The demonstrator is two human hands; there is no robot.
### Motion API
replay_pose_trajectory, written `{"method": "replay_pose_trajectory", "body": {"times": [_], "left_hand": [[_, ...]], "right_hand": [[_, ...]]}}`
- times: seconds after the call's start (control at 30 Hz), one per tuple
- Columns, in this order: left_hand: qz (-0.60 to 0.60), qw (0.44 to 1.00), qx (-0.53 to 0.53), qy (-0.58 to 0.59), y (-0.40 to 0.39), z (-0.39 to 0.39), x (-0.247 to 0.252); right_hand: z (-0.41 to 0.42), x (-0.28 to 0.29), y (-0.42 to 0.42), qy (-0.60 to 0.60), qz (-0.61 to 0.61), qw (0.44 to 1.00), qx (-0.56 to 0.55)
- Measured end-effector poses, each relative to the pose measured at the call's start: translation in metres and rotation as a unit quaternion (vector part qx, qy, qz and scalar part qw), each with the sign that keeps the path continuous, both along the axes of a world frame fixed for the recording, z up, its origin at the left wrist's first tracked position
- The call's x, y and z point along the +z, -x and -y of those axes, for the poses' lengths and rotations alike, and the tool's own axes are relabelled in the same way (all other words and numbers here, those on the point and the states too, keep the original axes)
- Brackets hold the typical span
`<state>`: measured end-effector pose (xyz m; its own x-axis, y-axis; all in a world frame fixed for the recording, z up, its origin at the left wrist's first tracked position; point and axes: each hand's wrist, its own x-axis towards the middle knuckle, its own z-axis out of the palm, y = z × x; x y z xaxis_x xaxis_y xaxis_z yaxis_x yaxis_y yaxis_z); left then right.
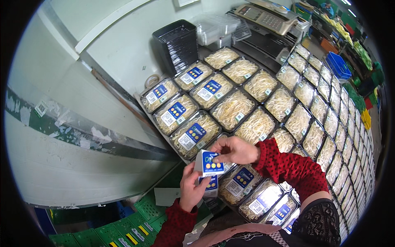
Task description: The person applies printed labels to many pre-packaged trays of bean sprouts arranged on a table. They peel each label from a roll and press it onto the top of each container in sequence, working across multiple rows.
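Observation:
My left hand (192, 188) grips a strip of blue-and-white printed labels (211, 186) between thumb and fingers. Above it, my right hand (237, 150) pinches the top of a blue label (213, 168) with three round coloured spots. Its white backing shows along the left side, and I cannot tell whether the label is loose from the strip. Both hands are over film-covered black trays of bean sprouts. A labelled sprout tray (195, 134) lies just beyond them, and another labelled tray (240, 183) lies to the right, below my right forearm.
Rows of sprout trays (233, 109) with only small stickers stretch far right. Stacked black trays (177, 46), a tape roll (152, 81), clear plastic containers (216, 26) and a weighing scale (262, 18) stand at the back. Green crates (123, 230) sit lower left, beside the wall (92, 123).

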<state>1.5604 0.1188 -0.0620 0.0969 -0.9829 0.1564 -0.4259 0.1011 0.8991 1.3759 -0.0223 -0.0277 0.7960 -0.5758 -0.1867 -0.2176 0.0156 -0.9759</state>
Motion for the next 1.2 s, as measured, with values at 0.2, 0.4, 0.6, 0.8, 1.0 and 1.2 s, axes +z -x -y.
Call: {"method": "replay_pose_trajectory", "body": {"times": [0.2,0.4,0.6,0.8,1.0,1.2], "left_hand": [[-0.019,0.999,-0.05,0.001,0.02,0.013,0.021],[-0.215,0.959,0.024,-0.185,0.036,-0.011,0.0],[-0.245,0.942,0.041,-0.227,0.043,-0.03,0.01],[-0.27,0.939,0.05,-0.205,0.035,-0.039,0.01],[-0.181,0.977,-0.029,-0.114,0.029,-0.042,0.015],[-0.061,0.992,-0.092,-0.058,0.031,-0.05,0.012]], "right_hand": [[-0.033,0.001,0.019,0.226,0.025,0.974,-0.024],[-0.005,0.008,0.024,0.249,0.068,0.954,-0.151],[0.121,-0.037,0.059,0.059,-0.111,0.918,-0.377],[0.119,-0.075,0.041,0.319,-0.337,0.824,-0.324],[0.063,-0.011,0.042,0.252,-0.249,0.919,-0.173],[-0.067,0.0,0.051,-0.022,-0.001,0.999,-0.023]]}}
